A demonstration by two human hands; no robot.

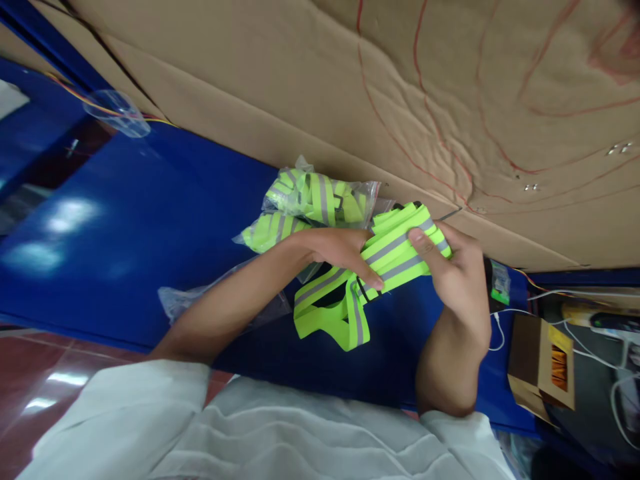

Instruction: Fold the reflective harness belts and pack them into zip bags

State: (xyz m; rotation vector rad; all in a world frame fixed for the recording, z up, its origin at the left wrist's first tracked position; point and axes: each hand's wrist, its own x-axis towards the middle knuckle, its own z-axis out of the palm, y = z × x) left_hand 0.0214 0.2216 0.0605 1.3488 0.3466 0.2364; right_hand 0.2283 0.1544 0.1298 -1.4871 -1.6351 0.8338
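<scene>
Head view. A reflective strap (395, 261), neon yellow-green webbing with a grey stripe, is held above the blue table (150, 220), in front of the torso. The left hand (340, 250) is closed over the folded bundle's near end, fingers on top. The right hand (457, 270) grips the far end, thumb pressed on the upper face. Loose loops hang below the left hand toward the table. The webbing is judged light, soft and limp, not fragile; the folds would likely spring open unless pinched across the whole stack. Bagged straps (320, 197) lie just behind the left hand, against a cardboard sheet (350, 87).
</scene>
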